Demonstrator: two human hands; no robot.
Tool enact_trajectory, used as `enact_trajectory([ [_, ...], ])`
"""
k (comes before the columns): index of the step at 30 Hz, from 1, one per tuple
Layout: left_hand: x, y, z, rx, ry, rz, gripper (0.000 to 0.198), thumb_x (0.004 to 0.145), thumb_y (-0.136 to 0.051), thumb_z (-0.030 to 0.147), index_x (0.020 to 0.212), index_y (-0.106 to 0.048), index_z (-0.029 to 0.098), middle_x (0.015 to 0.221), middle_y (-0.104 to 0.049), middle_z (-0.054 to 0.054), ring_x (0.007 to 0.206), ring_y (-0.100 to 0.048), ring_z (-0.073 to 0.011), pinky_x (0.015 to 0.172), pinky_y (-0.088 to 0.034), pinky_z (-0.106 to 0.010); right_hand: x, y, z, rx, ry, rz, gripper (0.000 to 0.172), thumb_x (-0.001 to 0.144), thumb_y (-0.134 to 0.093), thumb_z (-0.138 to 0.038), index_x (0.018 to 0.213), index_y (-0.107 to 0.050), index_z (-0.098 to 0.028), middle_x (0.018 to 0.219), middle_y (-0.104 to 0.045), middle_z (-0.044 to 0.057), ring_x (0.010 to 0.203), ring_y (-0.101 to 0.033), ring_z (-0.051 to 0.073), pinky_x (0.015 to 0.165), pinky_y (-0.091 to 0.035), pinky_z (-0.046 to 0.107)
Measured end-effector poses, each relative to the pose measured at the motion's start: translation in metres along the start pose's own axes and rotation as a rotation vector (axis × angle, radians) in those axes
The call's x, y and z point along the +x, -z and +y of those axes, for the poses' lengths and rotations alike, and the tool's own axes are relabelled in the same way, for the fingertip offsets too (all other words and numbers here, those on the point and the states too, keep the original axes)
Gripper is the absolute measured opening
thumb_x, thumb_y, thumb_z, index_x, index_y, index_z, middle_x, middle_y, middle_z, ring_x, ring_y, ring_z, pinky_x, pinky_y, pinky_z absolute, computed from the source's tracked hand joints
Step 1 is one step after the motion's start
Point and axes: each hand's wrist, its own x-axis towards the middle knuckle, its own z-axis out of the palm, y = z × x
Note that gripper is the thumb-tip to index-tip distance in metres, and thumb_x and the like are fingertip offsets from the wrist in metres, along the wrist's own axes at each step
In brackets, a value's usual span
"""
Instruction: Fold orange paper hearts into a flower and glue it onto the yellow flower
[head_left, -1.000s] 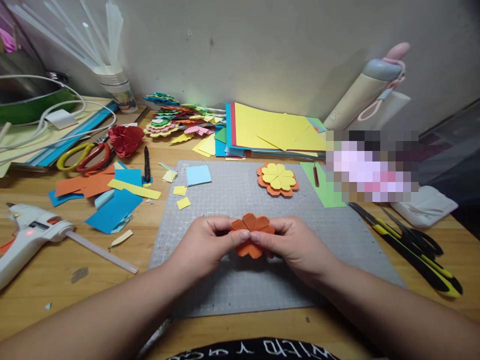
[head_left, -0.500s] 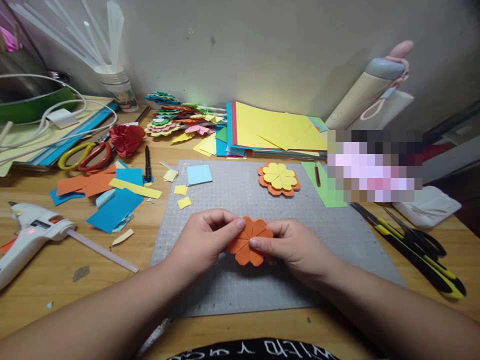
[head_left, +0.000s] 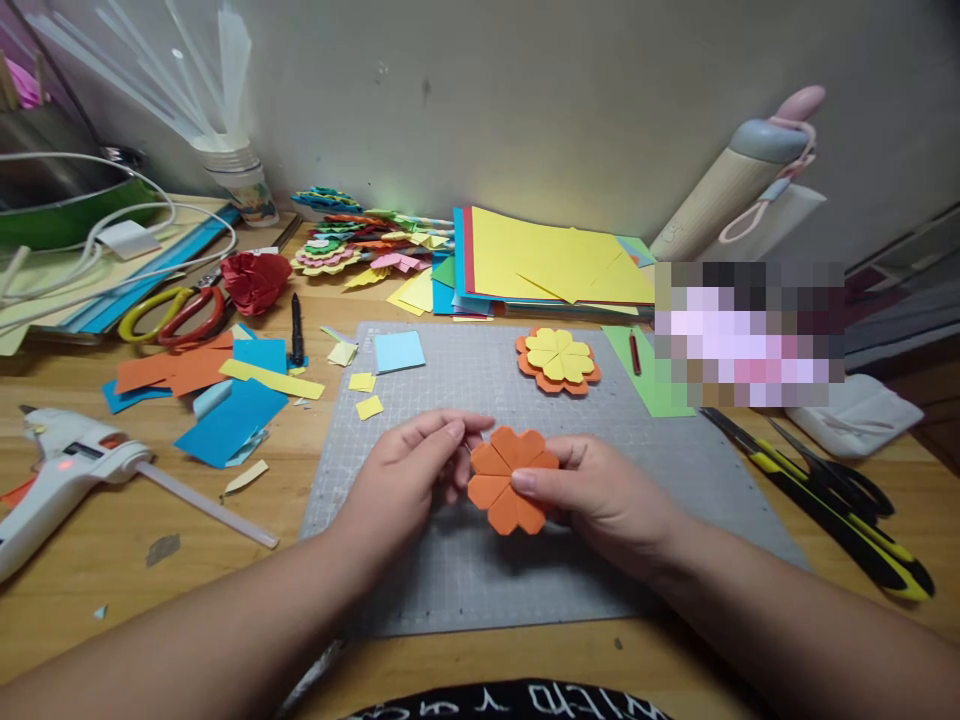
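An orange paper flower [head_left: 495, 490] is pinched at its right side by my right hand [head_left: 600, 495], thumb on top near its centre. Just left of the flower is my left hand [head_left: 409, 470], its fingers loosely curled and parted, holding nothing that shows; its fingertips are close behind the petal edge. Both hands are above the grey cutting mat [head_left: 435, 590]. Farther back on the mat lies a yellow flower [head_left: 559, 355] stacked on another orange flower [head_left: 531, 372]. A light blue paper square [head_left: 399, 352] and small yellow squares [head_left: 369, 407] sit at the mat's upper left.
On the left are a glue gun [head_left: 82, 455], paper scraps [head_left: 232, 420], scissors [head_left: 191, 315] and a black pen [head_left: 296, 330]. Coloured sheets [head_left: 547, 250] and paper flowers [head_left: 337, 255] lie by the wall. A cutter [head_left: 832, 510] and black scissors [head_left: 847, 480] are at right.
My left hand has let go of the orange flower, its fingers lifting off the left petals. The flower has shifted slightly right in my right hand.
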Motion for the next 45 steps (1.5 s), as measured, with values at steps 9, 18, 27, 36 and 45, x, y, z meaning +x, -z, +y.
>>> enact_trajectory([
  [9, -0.011, 0.007, 0.015, 0.851, -1.13, -0.132, 0.01, 0.082, -0.064, 0.011, 0.084, -0.068, 0.019, 0.096, -0.061, -0.006, 0.093, -0.049, -0.0201, 0.085, -0.039, -0.036, -0.002, 0.011, -0.001, 0.189, -0.273, -0.238, 0.032, 0.061, -0.082, -0.038, 0.073, -0.071, -0.009, 0.062, -0.061, 0.0, 0.053, -0.047, 0.007, 0.054, -0.034, 0.02],
  [18, -0.014, 0.007, 0.018, 0.913, -1.266, -0.188, 0.018, 0.093, -0.052, 0.015, 0.089, -0.069, 0.012, 0.08, -0.068, -0.005, 0.078, -0.051, -0.0171, 0.074, -0.038, -0.036, -0.003, 0.013, 0.006, 0.24, -0.386, -0.316, 0.032, 0.062, -0.08, -0.037, 0.07, -0.069, -0.008, 0.054, -0.059, -0.001, 0.042, -0.047, 0.004, 0.043, -0.035, 0.015],
  [27, -0.015, 0.006, 0.015, 0.936, -1.199, -0.26, 0.016, 0.092, -0.05, 0.013, 0.096, -0.066, 0.012, 0.083, -0.068, -0.007, 0.08, -0.052, -0.0193, 0.074, -0.041, -0.035, -0.002, 0.015, 0.008, 0.351, -0.408, -0.439, 0.03, 0.068, -0.079, -0.036, 0.066, -0.067, -0.008, 0.045, -0.056, -0.003, 0.034, -0.044, 0.002, 0.034, -0.034, 0.01],
  [36, -0.017, 0.002, 0.015, 0.832, -1.021, -0.271, 0.011, 0.087, -0.053, 0.01, 0.09, -0.062, 0.014, 0.086, -0.065, -0.006, 0.083, -0.054, -0.0178, 0.078, -0.044, -0.031, -0.001, 0.014, 0.013, 0.246, -0.388, -0.477, 0.058, 0.077, -0.06, -0.064, 0.066, -0.067, -0.008, 0.05, -0.063, 0.003, 0.031, -0.051, 0.006, 0.029, -0.037, 0.013],
  [45, -0.004, -0.001, 0.009, 0.049, 0.113, -0.184, 0.024, 0.079, -0.067, 0.036, 0.086, -0.068, 0.014, 0.082, -0.071, -0.006, 0.073, -0.063, -0.0164, 0.072, -0.048, -0.03, -0.005, 0.009, -0.009, -0.001, 0.182, 0.095, 0.041, 0.083, -0.057, -0.056, 0.077, -0.063, -0.016, 0.057, -0.057, -0.001, 0.044, -0.047, 0.007, 0.04, -0.028, 0.019],
])
